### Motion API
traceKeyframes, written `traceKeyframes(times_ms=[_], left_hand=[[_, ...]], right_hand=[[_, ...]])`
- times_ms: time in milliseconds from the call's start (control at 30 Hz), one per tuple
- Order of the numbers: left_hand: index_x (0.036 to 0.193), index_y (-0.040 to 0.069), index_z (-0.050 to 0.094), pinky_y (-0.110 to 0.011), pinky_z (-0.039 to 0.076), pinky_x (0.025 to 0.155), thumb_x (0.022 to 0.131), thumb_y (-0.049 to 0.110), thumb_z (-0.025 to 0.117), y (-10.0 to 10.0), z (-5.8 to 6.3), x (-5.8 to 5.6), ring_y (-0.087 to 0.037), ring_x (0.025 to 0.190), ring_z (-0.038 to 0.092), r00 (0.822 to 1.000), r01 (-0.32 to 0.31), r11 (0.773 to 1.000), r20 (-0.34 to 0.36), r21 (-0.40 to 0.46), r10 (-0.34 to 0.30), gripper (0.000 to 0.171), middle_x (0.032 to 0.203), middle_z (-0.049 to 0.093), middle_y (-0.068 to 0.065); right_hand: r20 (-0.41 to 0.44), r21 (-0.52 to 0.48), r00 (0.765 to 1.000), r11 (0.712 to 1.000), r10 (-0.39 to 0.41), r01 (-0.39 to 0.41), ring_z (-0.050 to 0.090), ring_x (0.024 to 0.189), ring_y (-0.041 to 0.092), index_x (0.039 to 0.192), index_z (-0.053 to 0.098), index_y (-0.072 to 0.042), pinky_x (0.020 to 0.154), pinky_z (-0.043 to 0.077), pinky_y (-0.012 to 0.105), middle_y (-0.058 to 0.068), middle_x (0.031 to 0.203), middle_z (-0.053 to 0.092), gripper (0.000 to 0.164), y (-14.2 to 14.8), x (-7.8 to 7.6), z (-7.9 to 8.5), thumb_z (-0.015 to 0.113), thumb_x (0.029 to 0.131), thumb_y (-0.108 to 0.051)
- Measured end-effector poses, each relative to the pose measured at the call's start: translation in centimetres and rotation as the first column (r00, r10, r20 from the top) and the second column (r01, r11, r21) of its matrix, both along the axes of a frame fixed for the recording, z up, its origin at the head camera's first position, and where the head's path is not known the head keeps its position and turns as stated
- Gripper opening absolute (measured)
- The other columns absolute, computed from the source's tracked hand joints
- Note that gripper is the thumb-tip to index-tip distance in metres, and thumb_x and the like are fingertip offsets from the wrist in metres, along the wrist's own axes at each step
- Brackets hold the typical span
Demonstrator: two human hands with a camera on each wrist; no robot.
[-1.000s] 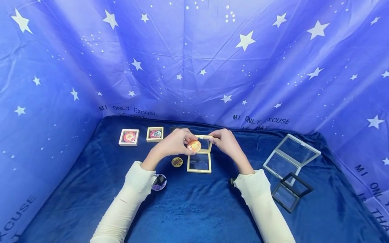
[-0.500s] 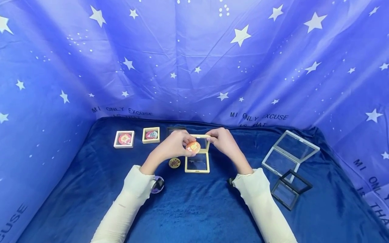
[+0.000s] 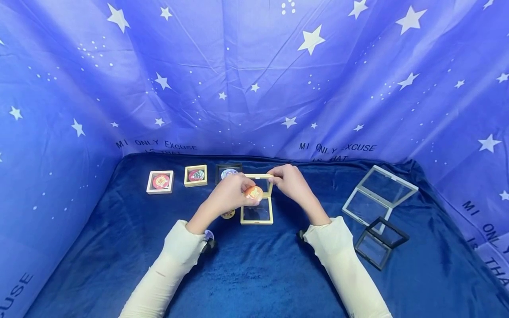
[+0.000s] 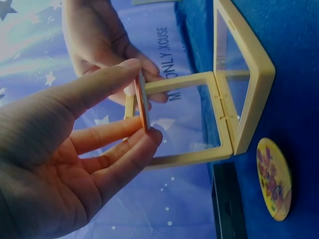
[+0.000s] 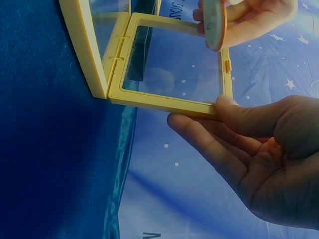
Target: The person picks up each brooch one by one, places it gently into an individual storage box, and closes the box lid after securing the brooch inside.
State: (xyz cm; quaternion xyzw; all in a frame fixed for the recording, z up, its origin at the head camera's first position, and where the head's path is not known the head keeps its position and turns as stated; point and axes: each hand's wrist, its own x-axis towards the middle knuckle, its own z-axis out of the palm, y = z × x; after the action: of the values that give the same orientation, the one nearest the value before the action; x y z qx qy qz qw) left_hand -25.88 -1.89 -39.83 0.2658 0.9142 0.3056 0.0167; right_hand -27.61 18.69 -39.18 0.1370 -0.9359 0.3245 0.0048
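Note:
My left hand [image 3: 229,192] pinches a round orange badge [image 3: 254,193] between thumb and fingers. In the left wrist view the badge [image 4: 143,102] stands edge-on; its pale back [image 5: 215,25] shows in the right wrist view. Behind it is a hinged pale-yellow display frame [image 3: 256,222], opened out, one half flat on the cloth and the other raised. A clear film [image 5: 169,64] spans the raised half. My right hand [image 3: 292,181] grips that half's upper right corner with thumb and fingertips. A yellow flower-patterned badge [image 4: 274,179] lies beside the frame, partly covered by my left hand in the head view.
At the back left stand a white-framed red badge [image 3: 160,182], a yellow-framed badge [image 3: 195,176] and a black frame [image 3: 218,173]. On the right lie an opened white frame [image 3: 359,216] and an opened black frame [image 3: 374,260]. A purple badge [image 3: 208,235] peeks out by my left cuff.
The left hand has shifted slightly right relative to the frame, and the orange badge has tilted. It now covers more of the flower-patterned badge. My right hand keeps its hold on the frame.

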Motion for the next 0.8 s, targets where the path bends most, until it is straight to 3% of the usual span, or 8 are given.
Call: traceKeyframes(times_ms=[133,367,600,800], left_hand=[[0.112,0.003,0.076,-0.034,0.055,0.077,0.079,0.028,0.089,0.4,-0.1,0.3,-0.020,0.089,0.067,0.999,-0.044,0.999,0.027,-0.023,0.045,0.044,0.106,0.075,-0.009],[0.098,0.006,0.079,-0.027,0.048,0.063,0.078,0.034,0.089,1.0,-0.6,0.6,-0.014,0.071,0.058,0.993,-0.117,0.991,0.005,-0.069,0.118,0.036,0.081,0.072,-0.002],[0.090,0.005,0.079,-0.025,0.044,0.057,0.077,0.036,0.090,1.6,-0.8,1.1,-0.014,0.065,0.056,0.978,-0.206,0.975,-0.002,-0.081,0.206,0.035,0.071,0.069,0.000],[0.080,0.006,0.077,-0.024,0.041,0.054,0.076,0.038,0.090,1.8,-0.9,1.3,-0.014,0.061,0.055,0.964,-0.261,0.961,0.024,-0.090,0.264,0.035,0.066,0.066,0.000]], right_hand=[[0.006,0.003,1.000,1.000,0.002,-0.002,0.041,0.055,0.014,0.106,0.078,-0.002,0.054,0.035,0.027,0.008,0.072,0.062,0.015,0.0,0.0,0.0,0.067,0.097,-0.007],[0.014,0.002,1.000,1.000,-0.002,0.002,0.040,0.054,0.015,0.107,0.078,-0.002,0.055,0.034,0.028,0.011,0.073,0.064,0.017,-0.1,0.0,-0.1,0.066,0.098,-0.010],[0.032,-0.004,0.999,1.000,-0.004,0.004,0.040,0.054,0.015,0.109,0.077,-0.001,0.054,0.035,0.028,0.015,0.076,0.067,0.018,-0.1,0.0,-0.1,0.065,0.099,-0.010],[0.039,0.000,0.999,1.000,-0.009,0.009,0.040,0.054,0.015,0.110,0.077,-0.001,0.054,0.035,0.029,0.010,0.072,0.063,0.019,-0.1,0.0,-0.1,0.064,0.100,-0.011]])
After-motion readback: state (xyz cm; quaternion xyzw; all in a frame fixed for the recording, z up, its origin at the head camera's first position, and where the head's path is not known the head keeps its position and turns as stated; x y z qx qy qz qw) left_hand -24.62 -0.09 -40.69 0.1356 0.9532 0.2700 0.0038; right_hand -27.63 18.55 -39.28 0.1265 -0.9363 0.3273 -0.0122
